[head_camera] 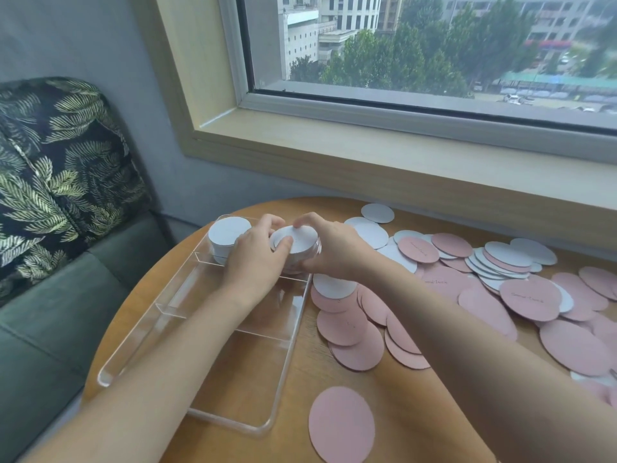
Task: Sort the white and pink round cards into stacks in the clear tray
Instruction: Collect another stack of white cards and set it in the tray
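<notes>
Squaring a stack of white round cards at frame centre, in the far right compartment of the clear plastic divided tray. Left hand and right hand curled round its sides. Advice: press edges flush, lower gently beside the second white stack.

We see one wide head view, looking forward and down from close above the table, taking in the tray, window and sofa.
</notes>
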`<state>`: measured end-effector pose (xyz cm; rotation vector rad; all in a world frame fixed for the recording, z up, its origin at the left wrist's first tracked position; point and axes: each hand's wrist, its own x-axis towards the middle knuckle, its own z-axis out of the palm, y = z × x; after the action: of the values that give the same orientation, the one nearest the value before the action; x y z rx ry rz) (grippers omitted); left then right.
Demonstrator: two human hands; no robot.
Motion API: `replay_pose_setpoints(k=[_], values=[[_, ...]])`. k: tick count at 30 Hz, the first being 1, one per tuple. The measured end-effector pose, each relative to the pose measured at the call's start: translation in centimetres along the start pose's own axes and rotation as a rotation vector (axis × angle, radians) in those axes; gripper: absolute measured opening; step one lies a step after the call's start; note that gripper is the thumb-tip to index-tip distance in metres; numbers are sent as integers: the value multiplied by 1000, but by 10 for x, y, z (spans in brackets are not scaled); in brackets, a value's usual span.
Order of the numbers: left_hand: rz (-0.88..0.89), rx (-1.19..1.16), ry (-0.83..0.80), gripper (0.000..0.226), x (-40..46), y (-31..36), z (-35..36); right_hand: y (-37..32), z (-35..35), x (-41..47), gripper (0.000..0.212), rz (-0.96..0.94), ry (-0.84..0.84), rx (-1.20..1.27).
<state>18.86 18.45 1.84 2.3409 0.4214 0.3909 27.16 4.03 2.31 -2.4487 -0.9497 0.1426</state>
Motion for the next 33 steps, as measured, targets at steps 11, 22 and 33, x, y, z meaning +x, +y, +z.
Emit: replay_pose_setpoints(k=[11,22,33], values=[[50,15,-10,25,-11,-3,1,9,-3,-13,51,-45,42,68],[43,35,-22,30,-9,-6,0,8,7,-9,40,-17,86,54],[93,89,-16,35,-12,-8,4,17,-4,-25,35,-48,170,48]])
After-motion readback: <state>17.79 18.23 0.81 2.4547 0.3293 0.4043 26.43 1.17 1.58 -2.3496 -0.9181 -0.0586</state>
